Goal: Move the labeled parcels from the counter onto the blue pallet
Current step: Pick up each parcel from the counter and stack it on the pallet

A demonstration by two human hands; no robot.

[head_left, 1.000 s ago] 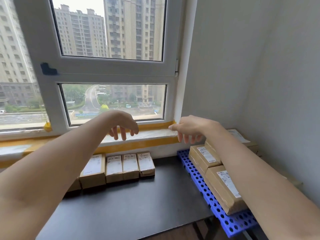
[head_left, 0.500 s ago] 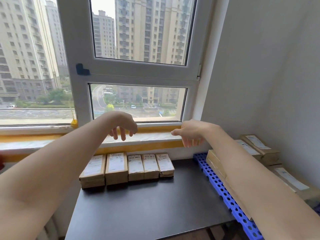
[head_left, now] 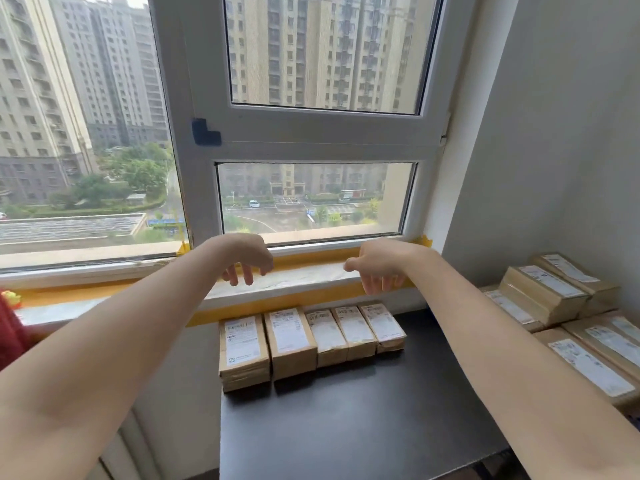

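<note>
Since the earlier frames the view has swung leftward: the row of parcels now sits centre, and the blue pallet has slid almost out of sight at the right edge. Both arms remain outstretched.

Left hand hangs over the window sill, fingers loosely curled downward, holding nothing. Right hand likewise, fingers drooping and relaxed, empty.

Five labeled parcels stand side by side on the dark bench, against the wall below the sill, untouched. At right, several stacked parcels, well apart from the row, appear already transferred; the pallet beneath them cannot be confirmed here.

Assessment: task partly complete. Five parcels outstanding; neither hand has yet reached one.
</note>
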